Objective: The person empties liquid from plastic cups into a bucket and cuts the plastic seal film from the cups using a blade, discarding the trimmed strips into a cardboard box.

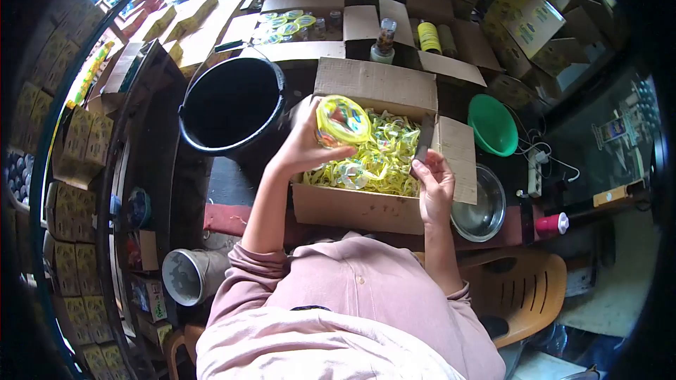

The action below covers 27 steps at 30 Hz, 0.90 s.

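Yellow and clear, the round piece [349,134] is held in the left hand's [305,144] grip over the carton [352,212] of strips [396,135], the right hand [438,179] pinching a dark bar [425,135], seemingly mid-handling, which calls next for steadiness in both.

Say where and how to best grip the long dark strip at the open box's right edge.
Pinch the dark strip at its near end, likely best from the near right, thumb against fingers: it is long and narrow, and its far end stands free. The right hand holds it there.
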Each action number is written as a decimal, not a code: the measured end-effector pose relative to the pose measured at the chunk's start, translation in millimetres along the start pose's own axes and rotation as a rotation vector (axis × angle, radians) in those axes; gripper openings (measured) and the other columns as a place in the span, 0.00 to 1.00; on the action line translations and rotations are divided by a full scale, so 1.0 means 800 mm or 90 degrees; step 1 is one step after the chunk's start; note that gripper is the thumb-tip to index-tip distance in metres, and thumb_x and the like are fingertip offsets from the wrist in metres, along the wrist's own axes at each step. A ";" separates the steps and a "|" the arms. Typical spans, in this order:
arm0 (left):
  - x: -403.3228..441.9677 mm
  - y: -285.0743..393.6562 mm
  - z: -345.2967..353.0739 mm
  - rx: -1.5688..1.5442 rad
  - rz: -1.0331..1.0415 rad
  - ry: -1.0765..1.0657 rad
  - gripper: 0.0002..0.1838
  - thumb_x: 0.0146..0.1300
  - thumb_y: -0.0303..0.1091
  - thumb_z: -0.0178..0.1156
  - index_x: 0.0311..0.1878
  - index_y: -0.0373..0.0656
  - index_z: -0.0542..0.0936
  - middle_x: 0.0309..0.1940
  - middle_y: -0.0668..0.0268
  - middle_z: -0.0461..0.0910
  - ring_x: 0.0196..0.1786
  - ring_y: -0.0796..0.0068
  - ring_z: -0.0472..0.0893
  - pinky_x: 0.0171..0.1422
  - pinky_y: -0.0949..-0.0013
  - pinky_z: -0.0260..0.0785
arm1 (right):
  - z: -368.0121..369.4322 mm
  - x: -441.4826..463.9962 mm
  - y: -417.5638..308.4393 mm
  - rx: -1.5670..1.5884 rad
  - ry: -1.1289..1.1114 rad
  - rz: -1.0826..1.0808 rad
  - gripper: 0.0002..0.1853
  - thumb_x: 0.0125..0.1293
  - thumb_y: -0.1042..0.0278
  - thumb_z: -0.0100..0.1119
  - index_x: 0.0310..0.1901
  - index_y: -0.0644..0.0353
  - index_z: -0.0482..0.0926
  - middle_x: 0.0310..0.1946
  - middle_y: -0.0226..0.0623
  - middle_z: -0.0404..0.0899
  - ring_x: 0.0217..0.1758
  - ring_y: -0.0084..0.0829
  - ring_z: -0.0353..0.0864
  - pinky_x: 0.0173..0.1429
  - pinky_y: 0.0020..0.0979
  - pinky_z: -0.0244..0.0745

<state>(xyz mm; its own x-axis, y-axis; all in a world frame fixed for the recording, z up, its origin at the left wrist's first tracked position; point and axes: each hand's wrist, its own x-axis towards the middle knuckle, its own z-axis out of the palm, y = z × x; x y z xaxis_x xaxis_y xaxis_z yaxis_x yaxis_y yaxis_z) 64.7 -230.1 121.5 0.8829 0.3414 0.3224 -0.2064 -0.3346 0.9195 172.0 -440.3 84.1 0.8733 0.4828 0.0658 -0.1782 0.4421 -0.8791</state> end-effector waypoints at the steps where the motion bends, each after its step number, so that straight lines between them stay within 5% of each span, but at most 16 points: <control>1: -0.001 0.009 0.010 -0.069 -0.051 -0.011 0.34 0.40 0.29 0.71 0.51 0.36 0.63 0.43 0.63 0.68 0.48 0.79 0.68 0.53 0.74 0.62 | 0.002 0.005 -0.009 -0.062 -0.016 -0.047 0.10 0.53 0.82 0.57 0.38 0.61 0.75 0.31 0.28 0.77 0.34 0.17 0.73 0.40 0.20 0.68; 5: 0.007 -0.003 0.027 0.204 0.112 -0.023 0.35 0.40 0.31 0.68 0.54 0.35 0.63 0.46 0.54 0.69 0.52 0.64 0.70 0.59 0.67 0.59 | 0.006 0.035 -0.037 -0.399 -0.065 -0.314 0.07 0.51 0.79 0.61 0.32 0.59 0.77 0.26 0.30 0.76 0.30 0.21 0.74 0.36 0.22 0.68; 11: -0.013 -0.003 0.037 -0.126 0.034 -0.083 0.38 0.48 0.29 0.61 0.61 0.35 0.54 0.52 0.56 0.68 0.55 0.65 0.68 0.63 0.67 0.55 | 0.021 0.050 -0.087 -0.804 -0.277 -0.714 0.11 0.42 0.77 0.62 0.32 0.56 0.79 0.28 0.30 0.75 0.36 0.29 0.74 0.44 0.32 0.65; 15: -0.031 -0.010 0.033 -0.120 -0.013 -0.039 0.36 0.50 0.30 0.60 0.60 0.30 0.54 0.53 0.54 0.67 0.59 0.68 0.64 0.66 0.67 0.50 | 0.021 0.045 -0.083 -0.879 -0.335 -0.747 0.11 0.46 0.73 0.57 0.35 0.55 0.79 0.32 0.28 0.75 0.39 0.27 0.74 0.48 0.33 0.64; 20: -0.032 0.013 0.032 0.096 0.039 -0.041 0.44 0.39 0.38 0.71 0.57 0.31 0.59 0.49 0.51 0.71 0.55 0.62 0.71 0.58 0.67 0.61 | 0.024 0.046 -0.076 -0.895 -0.363 -0.803 0.11 0.46 0.71 0.57 0.35 0.55 0.80 0.32 0.27 0.76 0.39 0.25 0.74 0.46 0.31 0.64; 27: -0.034 0.019 0.038 0.125 -0.009 -0.032 0.39 0.39 0.35 0.70 0.56 0.35 0.63 0.46 0.51 0.73 0.50 0.55 0.73 0.54 0.64 0.65 | 0.031 0.045 -0.083 -0.888 -0.405 -0.871 0.11 0.44 0.73 0.60 0.33 0.57 0.81 0.31 0.27 0.77 0.37 0.25 0.77 0.40 0.28 0.65</control>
<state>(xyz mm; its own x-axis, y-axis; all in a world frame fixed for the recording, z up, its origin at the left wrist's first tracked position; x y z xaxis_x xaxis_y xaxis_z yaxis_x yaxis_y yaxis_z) 50.4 -270.9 119.9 0.9063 0.3043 0.2932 -0.1115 -0.4971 0.8605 203.9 -433.6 156.2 -0.1911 0.6848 0.7033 0.9769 0.0630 0.2041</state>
